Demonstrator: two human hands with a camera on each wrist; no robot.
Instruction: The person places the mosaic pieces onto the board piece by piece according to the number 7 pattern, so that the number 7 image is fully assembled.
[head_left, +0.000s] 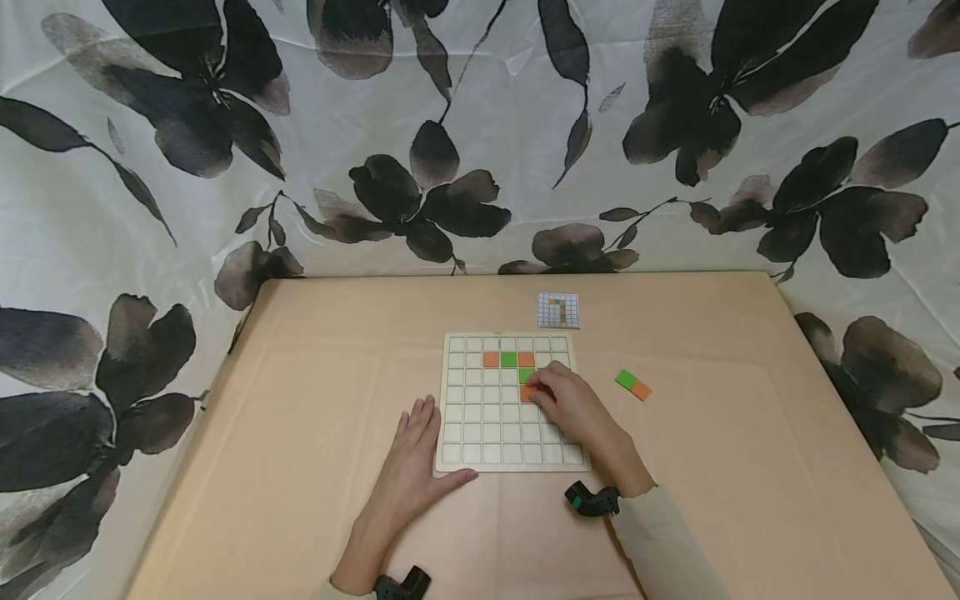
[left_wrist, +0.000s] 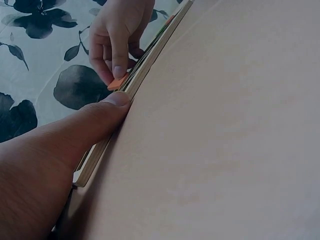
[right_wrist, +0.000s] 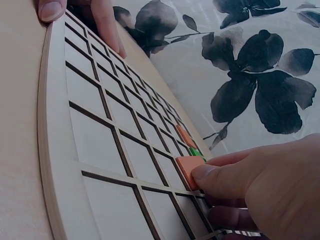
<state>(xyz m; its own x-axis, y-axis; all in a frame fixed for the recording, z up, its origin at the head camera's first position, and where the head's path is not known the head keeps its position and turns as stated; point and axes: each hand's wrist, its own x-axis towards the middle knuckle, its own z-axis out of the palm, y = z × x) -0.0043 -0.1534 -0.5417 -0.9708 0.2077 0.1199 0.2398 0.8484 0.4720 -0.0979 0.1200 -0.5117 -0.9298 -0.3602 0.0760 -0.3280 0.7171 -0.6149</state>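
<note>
A pale wooden grid board (head_left: 482,433) lies on the table with recessed square cells. My left hand (head_left: 408,467) rests against its lower left corner, fingers straight along the left side; the thumb (left_wrist: 107,107) touches the front edge. Over the board's right part, my right hand (head_left: 581,408) pinches an orange tile (right_wrist: 189,170) between thumb and fingers. That tile looks slightly tilted in the left wrist view. A green tile (head_left: 526,375) sits directly above it. In a row higher up are an orange tile (head_left: 491,359), a green tile (head_left: 508,359) and another orange one (head_left: 527,359).
Right of the board lies a joined green and orange piece (head_left: 633,385). Behind the board is a small card (head_left: 558,311) with a printed grid pattern. The beige table (head_left: 337,350) ends at a white floral cloth (head_left: 300,125) at the back and sides.
</note>
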